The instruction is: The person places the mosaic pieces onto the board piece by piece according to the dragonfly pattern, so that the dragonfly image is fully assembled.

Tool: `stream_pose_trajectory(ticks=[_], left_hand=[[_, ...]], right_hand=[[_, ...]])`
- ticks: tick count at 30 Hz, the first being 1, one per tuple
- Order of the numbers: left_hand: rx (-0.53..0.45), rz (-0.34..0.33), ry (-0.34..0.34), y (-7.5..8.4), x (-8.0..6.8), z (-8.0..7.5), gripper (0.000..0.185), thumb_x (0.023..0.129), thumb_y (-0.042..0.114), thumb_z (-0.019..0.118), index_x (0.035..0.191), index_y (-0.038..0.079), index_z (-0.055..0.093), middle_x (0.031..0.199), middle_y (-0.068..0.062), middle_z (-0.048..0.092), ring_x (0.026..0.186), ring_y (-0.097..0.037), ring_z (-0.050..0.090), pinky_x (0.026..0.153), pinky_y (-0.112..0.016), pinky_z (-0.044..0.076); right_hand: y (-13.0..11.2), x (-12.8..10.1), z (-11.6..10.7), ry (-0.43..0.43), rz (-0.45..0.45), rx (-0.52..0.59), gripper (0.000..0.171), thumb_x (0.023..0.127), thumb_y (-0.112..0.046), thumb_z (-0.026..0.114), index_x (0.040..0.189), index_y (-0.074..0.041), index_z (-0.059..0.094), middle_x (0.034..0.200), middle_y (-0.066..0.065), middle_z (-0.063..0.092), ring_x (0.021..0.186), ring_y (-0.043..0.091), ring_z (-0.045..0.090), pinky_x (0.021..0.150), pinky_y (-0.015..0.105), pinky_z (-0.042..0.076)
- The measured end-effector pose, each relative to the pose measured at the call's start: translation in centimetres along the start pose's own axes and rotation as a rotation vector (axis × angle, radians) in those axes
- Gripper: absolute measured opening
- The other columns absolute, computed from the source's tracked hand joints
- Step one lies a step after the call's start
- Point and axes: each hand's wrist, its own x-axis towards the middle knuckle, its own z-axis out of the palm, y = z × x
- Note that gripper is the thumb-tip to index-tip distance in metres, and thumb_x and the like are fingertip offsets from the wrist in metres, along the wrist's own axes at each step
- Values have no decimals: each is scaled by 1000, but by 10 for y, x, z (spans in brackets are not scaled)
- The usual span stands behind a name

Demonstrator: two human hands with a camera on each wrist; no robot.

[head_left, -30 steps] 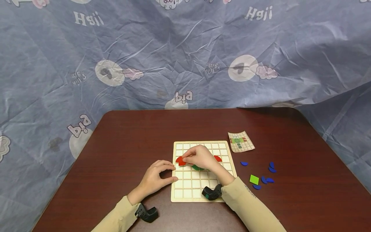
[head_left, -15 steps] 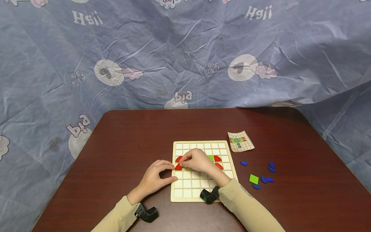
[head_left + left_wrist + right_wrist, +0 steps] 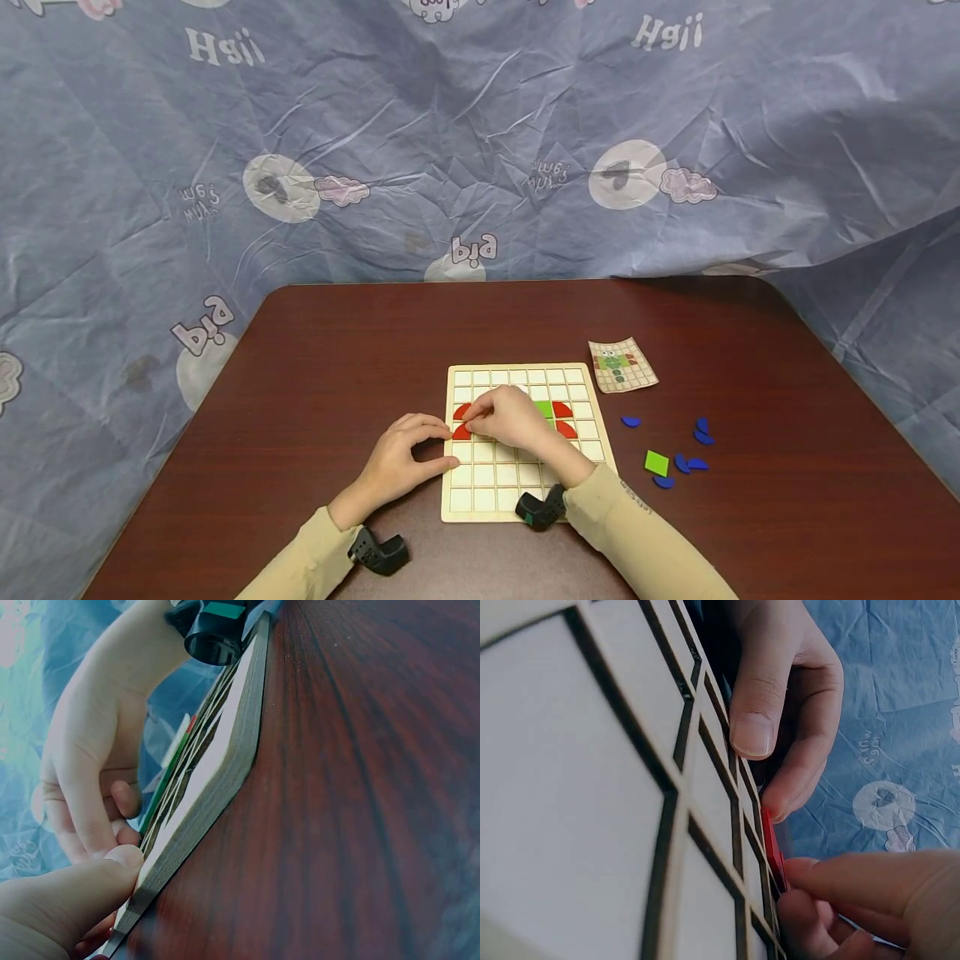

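Note:
In the head view my right hand (image 3: 513, 419) is over the left side of a pale wooden grid board (image 3: 487, 517). Its thumb and index finger pinch the inner corner of a red quarter-circle tile (image 3: 461, 432), flat on the board. Another red tile (image 3: 461, 411) lies just beyond it. My left hand (image 3: 405, 454) rests at the board's left edge, thumb and fingers spread and touching the rim. Two more red tiles (image 3: 564, 419) sit at the right, beside a light green square (image 3: 544, 409). My right hand hides the board's middle.
Right of the board, several blue half-round tiles (image 3: 631, 422) and a loose green square tile (image 3: 657, 464) lie on the dark wood table (image 3: 360, 350). A pattern card (image 3: 624, 379) is behind them. A printed grey-blue cloth (image 3: 480, 167) hangs at the back.
My right hand has brought the red tile down and nearer, below the other red one at the board's left. Over the last half second it barely moves. The left hand stays put.

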Motion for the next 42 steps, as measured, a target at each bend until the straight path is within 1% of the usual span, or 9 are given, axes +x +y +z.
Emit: stream_pose_trajectory(ticks=[3,9,15,18,24,29,32,37,42], left_hand=[[5,-1,1,0,0,0,31,73,36,81,96,16,72,102,11,62,98,-8,54,85,-30,47],[12,19,11,0,-1,2,30,74,34,81,95,15,72,102,8,63,96,-9,55,82,-31,49],[12,-6,-6,2,-1,1,31,74,36,80,96,16,72,103,9,62,96,-7,54,82,-30,49],[14,-19,-12,3,0,0,31,74,37,80,96,16,72,103,10,62,96,-7,54,82,-31,49],[19,-40,-20,4,0,-1,32,74,40,80,96,17,72,103,11,62,98,-6,54,84,-30,48],[15,-24,-10,2,0,0,32,73,39,80,95,17,72,102,11,62,96,-6,54,82,-30,48],[16,-20,-5,2,0,-1,32,73,39,80,95,17,72,102,10,62,96,-6,54,82,-30,48],[16,-24,-8,1,0,-1,32,73,38,80,95,16,72,103,10,62,97,-6,54,83,-30,48],[17,-20,-7,1,0,0,32,73,38,80,95,16,72,103,10,62,96,-7,54,82,-30,49]], right_hand=[[-2,-2,-3,14,-7,7,4,81,-15,73,84,-16,76,78,-10,68,69,3,57,62,24,48],[0,-5,-16,23,-15,48,6,81,-14,72,86,-14,75,77,-9,67,65,5,56,59,25,47],[8,-13,-31,24,-19,69,11,83,-16,71,92,-11,74,76,-8,64,66,7,56,61,27,48],[15,-20,-41,38,1,68,13,83,-18,70,94,-11,74,76,-8,63,68,8,57,62,28,48],[36,-39,-66,48,20,64,16,83,-19,72,96,-10,72,79,-6,63,71,10,59,65,29,49],[56,-59,-88,55,3,61,17,84,-16,71,98,-7,71,82,-4,64,73,12,59,65,29,50],[67,-71,-100,60,-12,46,19,85,-18,71,101,-7,70,84,-5,64,75,11,60,65,27,51],[83,-88,-115,76,-11,20,23,84,-23,72,103,-10,71,83,-7,64,74,9,60,63,25,51],[96,-106,-125,84,-36,40,23,83,-21,74,102,-9,70,83,-6,65,73,8,59,61,24,51]])
